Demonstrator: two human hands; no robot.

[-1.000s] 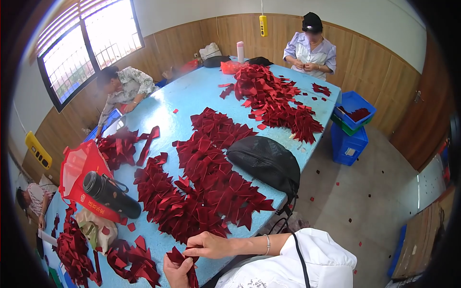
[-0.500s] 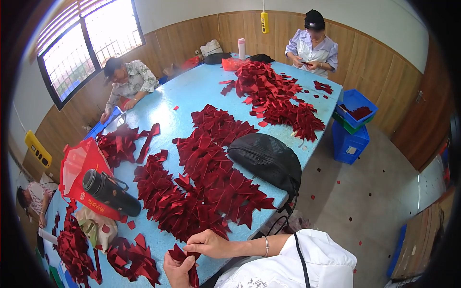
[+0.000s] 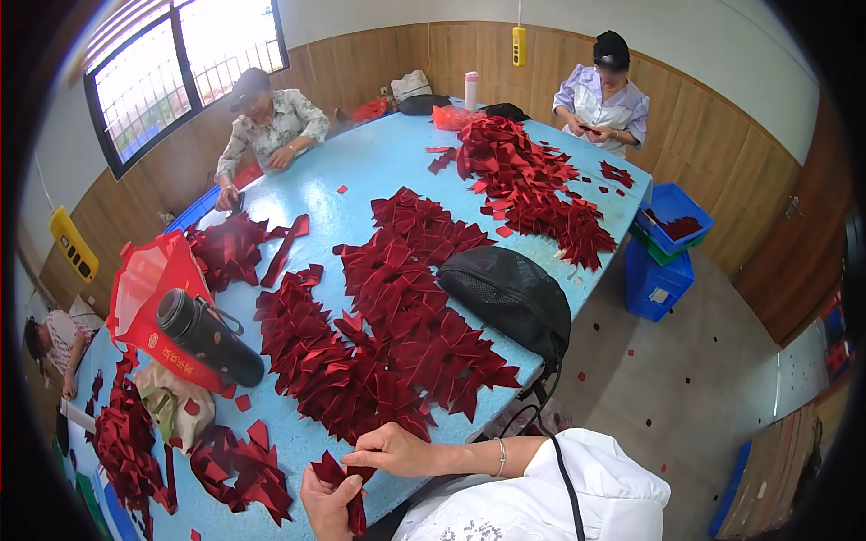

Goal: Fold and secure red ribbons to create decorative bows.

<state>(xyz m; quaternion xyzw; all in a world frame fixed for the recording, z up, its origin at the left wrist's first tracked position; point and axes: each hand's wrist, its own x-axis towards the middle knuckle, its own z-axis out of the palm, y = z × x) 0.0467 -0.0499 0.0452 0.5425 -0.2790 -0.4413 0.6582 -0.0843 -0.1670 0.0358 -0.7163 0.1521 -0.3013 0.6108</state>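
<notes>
My left hand (image 3: 327,505) and my right hand (image 3: 395,451) are closed on one dark red velvet ribbon (image 3: 330,470) at the near edge of the table. Thumb and fingers of the left grip its lower part, and a tail hangs beneath them. The right pinches its upper right side, partly covering the fold. Just beyond my hands spreads a large pile of dark red ribbon bows (image 3: 397,316). To the left of my left hand lie loose ribbon pieces (image 3: 244,473).
On the light blue table (image 3: 334,216) stand a dark bottle (image 3: 209,338), a red bag (image 3: 144,302) and a black mesh bag (image 3: 505,298). Another ribbon pile (image 3: 519,176) lies farther back. Three people sit around the table. Blue crates (image 3: 658,279) stand on the floor at right.
The whole view has shifted slightly. Both my hands keep hold of the ribbon, whose upper end now spreads more visibly. The person at far left of the table sits more upright.
</notes>
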